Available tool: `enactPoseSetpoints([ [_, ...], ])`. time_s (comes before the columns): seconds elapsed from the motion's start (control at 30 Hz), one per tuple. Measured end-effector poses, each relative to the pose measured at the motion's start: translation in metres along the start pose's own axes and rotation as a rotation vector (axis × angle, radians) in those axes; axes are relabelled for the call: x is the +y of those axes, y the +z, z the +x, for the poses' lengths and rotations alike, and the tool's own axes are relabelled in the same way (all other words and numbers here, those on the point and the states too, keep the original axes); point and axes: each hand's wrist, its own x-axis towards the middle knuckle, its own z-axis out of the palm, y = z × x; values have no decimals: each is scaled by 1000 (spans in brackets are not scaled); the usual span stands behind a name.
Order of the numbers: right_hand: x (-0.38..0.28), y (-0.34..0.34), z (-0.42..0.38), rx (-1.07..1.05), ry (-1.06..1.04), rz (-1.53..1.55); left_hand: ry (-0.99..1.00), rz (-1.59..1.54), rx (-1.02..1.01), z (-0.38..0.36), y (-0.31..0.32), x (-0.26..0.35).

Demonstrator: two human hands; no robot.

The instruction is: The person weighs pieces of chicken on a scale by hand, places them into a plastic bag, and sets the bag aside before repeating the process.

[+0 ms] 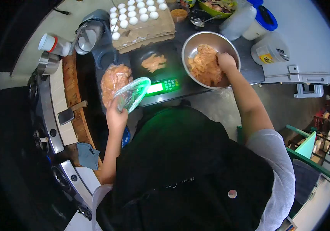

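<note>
Pinched in my left hand [117, 114] is a clear plastic bag [131, 96], its mouth spread and lit green by the scale. My right hand [225, 61] reaches into a steel bowl [185, 42], its fingers curled into raw chicken strips [203, 65]; the fingertips are hidden. Between the hands, a small pile of chicken strips [153, 62] lies on the dark platform of a digital scale [171, 85] with a glowing green display. Just beyond my left hand sits a filled plastic bag of chicken [115, 81].
Stacked egg trays [145, 34] stand behind the scale. A clear tub [265, 52], a blue-lidded container [263, 23] and a green bowl [221, 14] line the back right. At left are a metal pitcher [89, 36], a stove [55, 131] and a grey cloth [88, 156].
</note>
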Motion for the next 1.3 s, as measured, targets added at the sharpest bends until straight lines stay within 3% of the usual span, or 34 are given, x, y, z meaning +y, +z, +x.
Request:
enactPoseSetpoints([
  [0.33,19,6,-20,-240,121,233,-46,-82,8,4,-22,-47],
  [0.4,20,-6,-23,-222,81,221,-27,-88,24,9,-26,-53],
  [0.5,-11,-75,-52,-133,162,233,-43,-122,2,12,-30,-58],
  [0.6,-51,-109,-63,57,264,420,-36,-147,-13,14,-30,-62],
  [0.67,-73,-110,-60,220,-10,769,-32,-160,-32,16,-30,-61],
  [0.7,-89,-113,-58,223,-8,769,-36,-169,-47,17,-30,-60],
  [0.77,-127,-123,-52,188,-244,756,15,-180,-34,17,-26,-62],
  [0.83,-173,-145,-47,-33,-143,726,58,-224,-29,18,-25,-60],
  [0.9,-202,-124,-24,134,-329,720,43,-206,-47,16,-25,-58],
  [1.07,-262,-131,-4,71,-433,924,100,-208,-104,20,-27,-43],
  [1.2,-258,-95,16,20,-388,919,76,-218,-116,20,-22,-34],
  [1.27,-234,-70,23,323,-400,635,49,-236,-127,19,-19,-26],
  [1.3,-221,-84,13,276,-290,719,20,-252,-141,18,-16,-23],
])
